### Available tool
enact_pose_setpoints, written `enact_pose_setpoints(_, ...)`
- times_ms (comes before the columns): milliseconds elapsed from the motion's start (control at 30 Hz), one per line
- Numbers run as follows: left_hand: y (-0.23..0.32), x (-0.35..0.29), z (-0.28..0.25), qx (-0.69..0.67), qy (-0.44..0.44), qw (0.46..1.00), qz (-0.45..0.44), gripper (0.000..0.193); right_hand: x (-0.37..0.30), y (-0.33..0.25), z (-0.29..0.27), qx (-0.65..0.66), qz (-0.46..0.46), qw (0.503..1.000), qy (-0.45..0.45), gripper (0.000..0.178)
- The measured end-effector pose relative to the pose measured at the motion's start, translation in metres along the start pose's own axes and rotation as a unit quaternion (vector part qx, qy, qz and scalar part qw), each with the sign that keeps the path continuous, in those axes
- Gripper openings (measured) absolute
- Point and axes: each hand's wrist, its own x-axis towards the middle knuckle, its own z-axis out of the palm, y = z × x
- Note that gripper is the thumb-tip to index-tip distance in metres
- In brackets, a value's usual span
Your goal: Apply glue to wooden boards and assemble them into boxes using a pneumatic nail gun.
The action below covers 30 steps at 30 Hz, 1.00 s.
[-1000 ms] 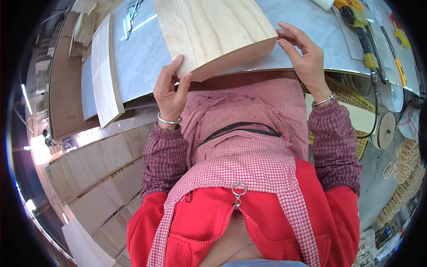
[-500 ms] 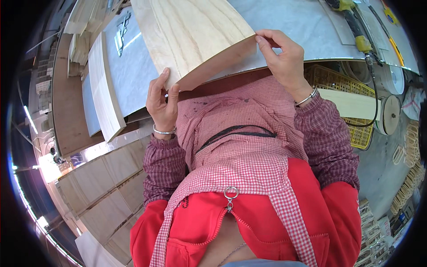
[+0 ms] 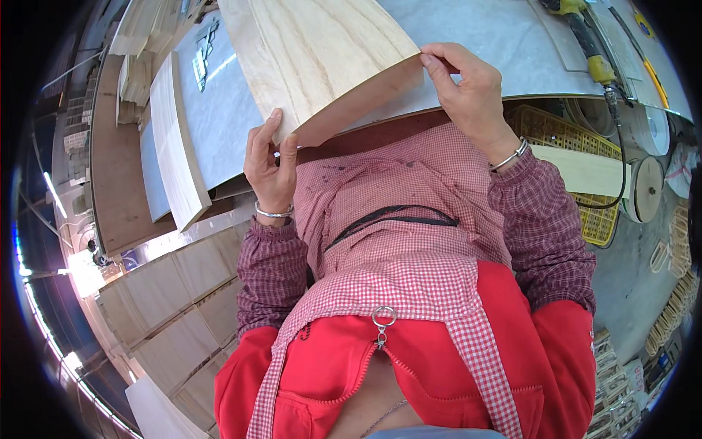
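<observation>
A wide, pale wooden board with visible grain is held up over the near edge of the worktable, its near end tilted toward me. My left hand pinches the board's near left corner between thumb and fingers. At the near right corner, my right hand grips it with thumb and fingertips closed on the edge. The far end of the board runs out of the picture at the top.
On the light-topped worktable lie a narrow wooden board and a metal caliper-like tool. A yellow-and-black power tool rests far right. Stacked boards stand at lower left, a yellow crate at right.
The board and both hands keep nearly the same pose and grip. The whole view has shifted very slightly, with most things a few pixels to the right.
</observation>
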Motion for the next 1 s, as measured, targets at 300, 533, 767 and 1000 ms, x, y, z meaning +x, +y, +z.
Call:
enact_pose_setpoints(300,0.017,0.005,-0.006,0.176,-0.018,0.984,0.014,0.034,0.001,0.000,-0.001,0.012,-0.031,0.999,-0.033,0.024)
enact_pose_setpoints(533,0.053,0.049,0.020,0.193,-0.043,0.960,0.198,0.037,0.002,0.010,-0.001,0.109,-0.006,0.993,-0.051,0.033)
enact_pose_setpoints(767,0.039,0.058,0.045,0.168,-0.067,0.959,0.216,0.038,0.008,0.006,0.002,0.122,-0.007,0.990,-0.068,0.033)
enact_pose_setpoints(1000,0.041,0.060,0.050,0.158,-0.066,0.964,0.204,0.038,0.011,0.005,0.001,0.125,-0.009,0.990,-0.065,0.032)
